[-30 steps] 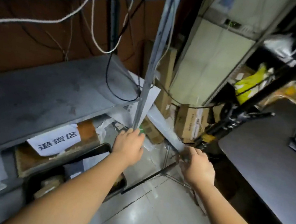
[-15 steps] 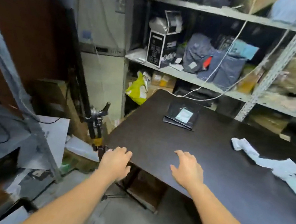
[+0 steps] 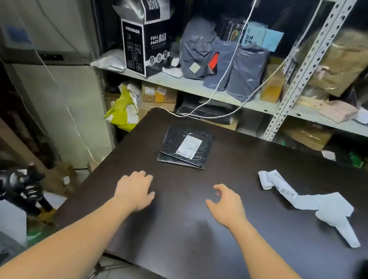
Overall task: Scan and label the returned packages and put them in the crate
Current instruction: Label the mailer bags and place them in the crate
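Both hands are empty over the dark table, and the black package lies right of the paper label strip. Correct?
No. The head view shows the black package left of the paper label strip, not right. The rest holds: left hand and right hand are empty over the dark table.

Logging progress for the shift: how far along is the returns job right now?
Done: nothing visibly; the black mailers lie stacked on the table, and no crate is in view. In hand: nothing; the left hand and right hand are empty, near the mailers. Left: scanning, labelling from the strip of printed labels, and crating.
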Available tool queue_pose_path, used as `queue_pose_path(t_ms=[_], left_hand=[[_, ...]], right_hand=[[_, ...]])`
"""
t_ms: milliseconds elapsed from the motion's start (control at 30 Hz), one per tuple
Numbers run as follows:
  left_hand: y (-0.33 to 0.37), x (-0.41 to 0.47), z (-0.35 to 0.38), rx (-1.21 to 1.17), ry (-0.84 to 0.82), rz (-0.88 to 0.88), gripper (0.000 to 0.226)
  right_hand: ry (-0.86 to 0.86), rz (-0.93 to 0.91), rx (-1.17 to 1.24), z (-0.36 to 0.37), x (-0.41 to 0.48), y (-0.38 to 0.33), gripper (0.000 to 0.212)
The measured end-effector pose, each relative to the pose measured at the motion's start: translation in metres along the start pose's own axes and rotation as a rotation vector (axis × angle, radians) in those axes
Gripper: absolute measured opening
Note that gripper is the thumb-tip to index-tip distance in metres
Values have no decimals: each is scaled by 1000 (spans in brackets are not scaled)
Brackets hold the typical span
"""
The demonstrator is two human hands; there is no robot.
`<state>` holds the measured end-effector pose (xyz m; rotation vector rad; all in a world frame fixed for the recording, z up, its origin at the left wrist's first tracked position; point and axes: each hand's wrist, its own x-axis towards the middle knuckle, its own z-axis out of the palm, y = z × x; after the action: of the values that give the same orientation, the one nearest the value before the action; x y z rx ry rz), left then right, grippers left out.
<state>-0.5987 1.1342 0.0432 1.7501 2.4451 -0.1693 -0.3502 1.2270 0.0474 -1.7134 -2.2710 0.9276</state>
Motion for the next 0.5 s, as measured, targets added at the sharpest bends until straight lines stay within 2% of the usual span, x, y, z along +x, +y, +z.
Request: queue_pose_path(t_ms=[200, 333, 433, 500], left_hand=[[-13, 126, 9, -314, 1, -43, 40], [-10, 202, 8, -601, 8, -126, 42], [-5, 244, 10, -755, -15, -214, 43], [-1, 260, 13, -835, 2, -289, 26]], right_hand=[[-20, 260, 380, 27, 116, -18, 51], [42, 291, 471, 42, 186, -36, 54], [38, 334, 508, 46, 224, -41, 68], [43, 393, 550, 46, 242, -42, 77]])
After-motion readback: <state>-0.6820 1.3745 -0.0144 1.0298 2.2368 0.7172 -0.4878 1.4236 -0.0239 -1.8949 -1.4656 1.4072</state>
